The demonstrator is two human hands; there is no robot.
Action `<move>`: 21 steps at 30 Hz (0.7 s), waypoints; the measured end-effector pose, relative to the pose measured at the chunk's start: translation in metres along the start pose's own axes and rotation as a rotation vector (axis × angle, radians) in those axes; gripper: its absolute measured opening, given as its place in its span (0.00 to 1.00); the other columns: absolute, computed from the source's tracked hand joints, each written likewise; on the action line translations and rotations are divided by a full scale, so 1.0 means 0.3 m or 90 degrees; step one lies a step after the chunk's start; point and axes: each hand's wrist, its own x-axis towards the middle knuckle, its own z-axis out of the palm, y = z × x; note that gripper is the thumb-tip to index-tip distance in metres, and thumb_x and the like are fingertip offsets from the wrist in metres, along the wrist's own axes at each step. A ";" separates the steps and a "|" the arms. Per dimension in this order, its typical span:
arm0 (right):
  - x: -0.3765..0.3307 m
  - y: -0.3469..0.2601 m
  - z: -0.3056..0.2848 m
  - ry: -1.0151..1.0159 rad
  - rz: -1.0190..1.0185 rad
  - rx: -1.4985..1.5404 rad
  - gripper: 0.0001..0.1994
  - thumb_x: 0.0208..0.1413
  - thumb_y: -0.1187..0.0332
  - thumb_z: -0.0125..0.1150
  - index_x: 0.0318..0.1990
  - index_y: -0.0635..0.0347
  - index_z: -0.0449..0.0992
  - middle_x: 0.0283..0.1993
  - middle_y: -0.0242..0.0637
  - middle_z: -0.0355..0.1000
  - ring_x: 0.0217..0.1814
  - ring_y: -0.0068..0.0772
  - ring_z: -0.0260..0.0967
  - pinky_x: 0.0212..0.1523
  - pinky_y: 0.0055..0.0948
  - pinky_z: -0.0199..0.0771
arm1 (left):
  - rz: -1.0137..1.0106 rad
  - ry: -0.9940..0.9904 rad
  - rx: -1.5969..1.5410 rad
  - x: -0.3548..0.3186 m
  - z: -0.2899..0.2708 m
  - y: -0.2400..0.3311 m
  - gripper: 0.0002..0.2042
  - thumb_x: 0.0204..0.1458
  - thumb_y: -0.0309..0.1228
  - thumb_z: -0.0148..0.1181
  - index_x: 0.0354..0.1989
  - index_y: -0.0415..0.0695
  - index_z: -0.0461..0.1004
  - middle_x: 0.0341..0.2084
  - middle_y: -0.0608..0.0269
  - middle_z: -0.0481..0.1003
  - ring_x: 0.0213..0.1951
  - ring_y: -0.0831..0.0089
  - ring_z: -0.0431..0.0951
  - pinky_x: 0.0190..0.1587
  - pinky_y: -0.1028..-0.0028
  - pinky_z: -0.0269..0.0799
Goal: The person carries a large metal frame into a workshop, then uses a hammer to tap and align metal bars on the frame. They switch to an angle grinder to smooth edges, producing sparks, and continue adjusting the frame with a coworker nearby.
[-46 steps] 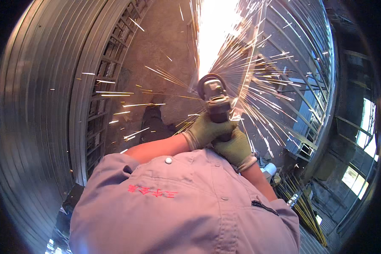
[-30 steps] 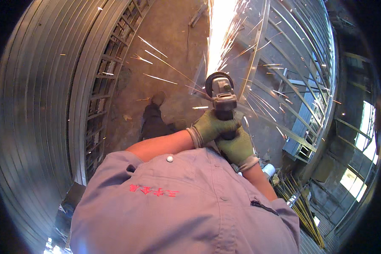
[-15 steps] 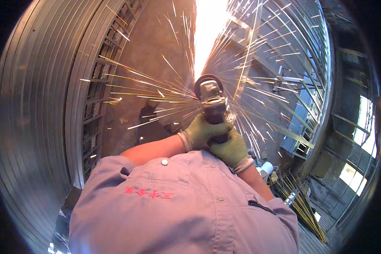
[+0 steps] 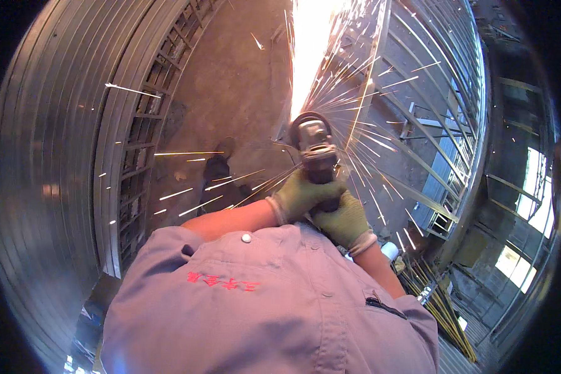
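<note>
An angle grinder (image 4: 313,144) with a grey metal head points away from me at chest height. My left hand (image 4: 300,195), in a greenish work glove, wraps the grinder's body from the left. My right hand (image 4: 345,220), gloved the same way, grips the rear of the body just below. The grinder's disc meets a steel frame (image 4: 380,93) that stands on edge in front of me. A bright white-orange plume of sparks (image 4: 308,50) shoots upward from the contact, and thinner spark streaks fan out to both sides.
A tall stack of grey metal frames (image 4: 62,156) curves along the left. Bare concrete floor (image 4: 230,93) lies between the stack and the frame. My dark shoe (image 4: 215,168) stands on it. Yellow rods (image 4: 442,305) lie at the lower right, near bright windows (image 4: 530,212).
The grinder and both hands stay almost in place, drifting slightly. The spark plume keeps flaring upward, and the side streaks change shape from frame to frame.
</note>
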 end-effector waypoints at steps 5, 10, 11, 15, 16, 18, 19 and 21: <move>-0.009 -0.011 -0.001 -0.029 -0.010 -0.048 0.33 0.49 0.48 0.82 0.57 0.57 0.79 0.53 0.51 0.86 0.56 0.52 0.86 0.57 0.45 0.84 | -0.149 0.047 -0.123 -0.042 -0.007 -0.019 0.18 0.56 0.33 0.80 0.52 0.44 0.83 0.41 0.66 0.84 0.45 0.75 0.84 0.50 0.66 0.83; -0.018 0.000 0.017 -0.050 0.036 0.071 0.33 0.49 0.53 0.83 0.59 0.59 0.78 0.51 0.50 0.87 0.56 0.46 0.87 0.57 0.43 0.85 | -0.006 0.002 -0.022 -0.058 -0.004 -0.019 0.18 0.56 0.34 0.81 0.51 0.44 0.81 0.43 0.66 0.83 0.43 0.75 0.83 0.48 0.67 0.83; -0.020 0.003 0.016 -0.043 0.004 0.055 0.33 0.49 0.53 0.84 0.59 0.59 0.78 0.51 0.50 0.87 0.56 0.45 0.87 0.57 0.42 0.85 | -0.055 0.023 -0.024 -0.052 0.002 -0.020 0.19 0.57 0.36 0.81 0.51 0.44 0.81 0.43 0.66 0.83 0.43 0.76 0.82 0.48 0.67 0.83; -0.019 0.011 0.009 -0.070 0.034 -0.018 0.33 0.49 0.52 0.84 0.58 0.60 0.78 0.52 0.50 0.86 0.56 0.43 0.87 0.58 0.41 0.84 | -0.052 0.016 -0.087 -0.049 0.001 -0.034 0.20 0.58 0.39 0.81 0.52 0.43 0.81 0.44 0.67 0.83 0.44 0.77 0.82 0.50 0.67 0.83; -0.018 0.012 0.010 -0.058 0.033 0.024 0.33 0.49 0.52 0.84 0.58 0.60 0.78 0.52 0.50 0.86 0.56 0.44 0.87 0.58 0.41 0.84 | -0.069 0.011 -0.082 -0.046 0.000 -0.041 0.20 0.58 0.39 0.81 0.52 0.43 0.81 0.44 0.67 0.84 0.45 0.77 0.82 0.50 0.67 0.83; -0.017 0.013 0.018 -0.042 0.027 0.098 0.33 0.49 0.52 0.84 0.58 0.60 0.78 0.51 0.50 0.86 0.56 0.49 0.87 0.57 0.43 0.84 | 0.000 -0.009 -0.060 -0.047 -0.010 -0.054 0.18 0.57 0.38 0.80 0.51 0.43 0.83 0.43 0.66 0.85 0.46 0.78 0.83 0.50 0.67 0.83; -0.016 0.014 0.024 -0.038 0.008 0.080 0.33 0.50 0.52 0.84 0.59 0.60 0.78 0.51 0.50 0.86 0.56 0.48 0.87 0.57 0.42 0.84 | -0.029 0.018 -0.044 -0.049 -0.018 -0.058 0.17 0.58 0.35 0.80 0.51 0.43 0.82 0.43 0.66 0.85 0.45 0.76 0.84 0.50 0.67 0.84; -0.016 0.017 0.033 -0.048 0.009 0.068 0.33 0.50 0.53 0.84 0.59 0.60 0.78 0.51 0.49 0.86 0.56 0.48 0.87 0.57 0.42 0.84 | -0.048 0.032 -0.020 -0.044 -0.024 -0.061 0.15 0.59 0.30 0.79 0.51 0.42 0.82 0.43 0.65 0.84 0.45 0.73 0.85 0.49 0.67 0.84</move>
